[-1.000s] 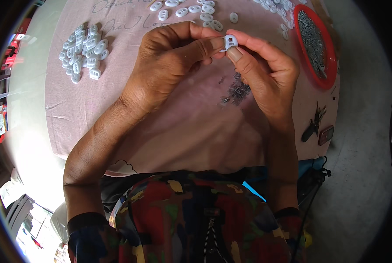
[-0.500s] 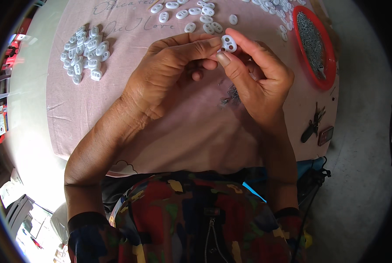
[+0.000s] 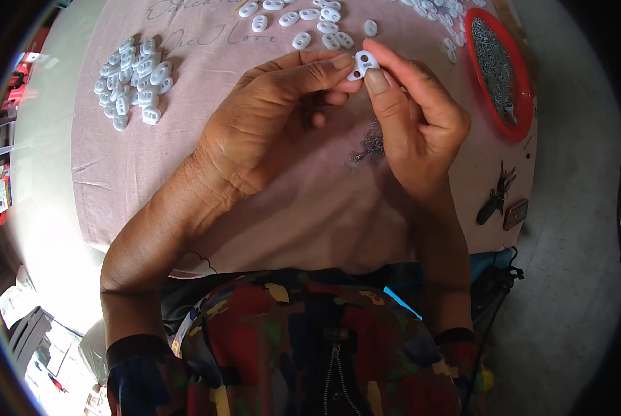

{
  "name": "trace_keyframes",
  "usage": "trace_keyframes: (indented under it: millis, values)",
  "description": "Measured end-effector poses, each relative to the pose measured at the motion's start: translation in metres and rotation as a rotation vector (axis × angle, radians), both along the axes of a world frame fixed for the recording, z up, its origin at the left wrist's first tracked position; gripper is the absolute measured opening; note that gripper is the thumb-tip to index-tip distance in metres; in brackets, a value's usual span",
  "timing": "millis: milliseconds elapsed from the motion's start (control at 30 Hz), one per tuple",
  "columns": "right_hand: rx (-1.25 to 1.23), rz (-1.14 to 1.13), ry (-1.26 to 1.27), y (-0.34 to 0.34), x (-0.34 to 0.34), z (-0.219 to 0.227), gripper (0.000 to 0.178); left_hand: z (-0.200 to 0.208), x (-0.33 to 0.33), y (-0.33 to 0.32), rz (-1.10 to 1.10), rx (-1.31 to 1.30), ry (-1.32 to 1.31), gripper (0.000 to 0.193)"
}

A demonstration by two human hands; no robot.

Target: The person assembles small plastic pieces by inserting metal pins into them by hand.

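Over the far middle of the table, both my hands hold one white oval plastic piece (image 3: 365, 59) with dark holes in it. My left hand (image 3: 269, 111) is closed, its thumb and forefinger pinching the left end. My right hand (image 3: 425, 121), closed as well, presses its thumb on the piece's near face while the forefinger lies along the far right edge. Behind and partly hidden by the right hand lies a small heap of thin metal bits (image 3: 371, 142). Whether a metal bit is inside the held piece cannot be made out.
A pile of similar white pieces (image 3: 133, 82) sits at left on the pink cloth (image 3: 283, 236). Several more (image 3: 301, 40) lie scattered at the far side. To the right stand a red bowl (image 3: 523, 104) of small metal parts, keys (image 3: 494, 201) and a small dark red device (image 3: 516, 214).
The white piece has tilted and shifted slightly to the right between my fingers. My right thumb has moved up onto its face.
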State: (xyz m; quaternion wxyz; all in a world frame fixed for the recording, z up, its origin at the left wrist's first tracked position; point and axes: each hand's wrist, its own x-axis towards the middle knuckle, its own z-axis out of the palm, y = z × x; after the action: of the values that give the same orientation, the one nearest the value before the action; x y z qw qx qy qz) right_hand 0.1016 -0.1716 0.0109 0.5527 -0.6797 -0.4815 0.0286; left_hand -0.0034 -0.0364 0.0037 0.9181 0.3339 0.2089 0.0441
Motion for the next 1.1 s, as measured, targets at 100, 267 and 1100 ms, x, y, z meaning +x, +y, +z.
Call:
trace_keyframes:
  millis: [100,267,1100]
  values:
    - [0.047,-0.010,0.117,0.0015,-0.0037,0.0005,0.025,0.0011,-0.0007,0.0018,-0.042,0.046,0.011,0.027]
    - [0.060,-0.033,0.284,0.0008,-0.0071,0.0019,0.024,0.0036,-0.0004,0.0048,-0.078,0.311,-0.033,0.026]
    - [0.013,-0.095,0.112,-0.0006,-0.0032,0.0004,0.023,0.0025,0.0015,0.0022,-0.082,0.489,-0.045,0.021]
